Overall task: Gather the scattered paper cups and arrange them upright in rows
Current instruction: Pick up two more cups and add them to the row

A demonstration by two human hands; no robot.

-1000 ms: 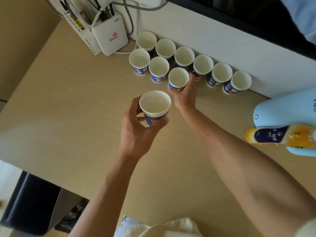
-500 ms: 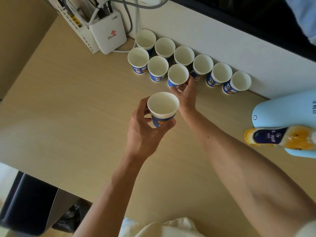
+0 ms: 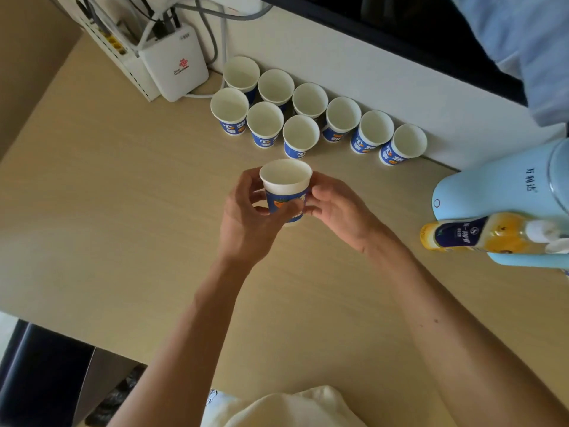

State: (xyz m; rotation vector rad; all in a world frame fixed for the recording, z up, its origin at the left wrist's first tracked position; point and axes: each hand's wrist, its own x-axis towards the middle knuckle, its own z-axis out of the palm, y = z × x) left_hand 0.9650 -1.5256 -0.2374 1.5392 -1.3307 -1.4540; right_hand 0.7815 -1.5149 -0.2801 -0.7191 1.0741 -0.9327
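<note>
An upright blue-and-white paper cup (image 3: 286, 188) is held just above the wooden table (image 3: 107, 211), between both hands. My left hand (image 3: 246, 223) wraps its left side and front. The fingers of my right hand (image 3: 335, 208) touch its right side. Behind it, several matching cups stand upright in two rows against the white wall: a back row (image 3: 343, 114) running right along the wall and a shorter front row of three (image 3: 264, 121). The nearest front-row cup (image 3: 300, 134) stands just beyond the held cup.
A white router (image 3: 175, 63) with cables leans in the back left corner. A light blue kettle (image 3: 505, 195) and a yellow-and-blue bottle (image 3: 474, 234) lie at the right edge. The table's front edge runs lower left, with a dark chair (image 3: 40, 374) below.
My right hand let go of the third front-row cup and drew back to the cup in my left hand. The left hand carried that cup right and forward.
</note>
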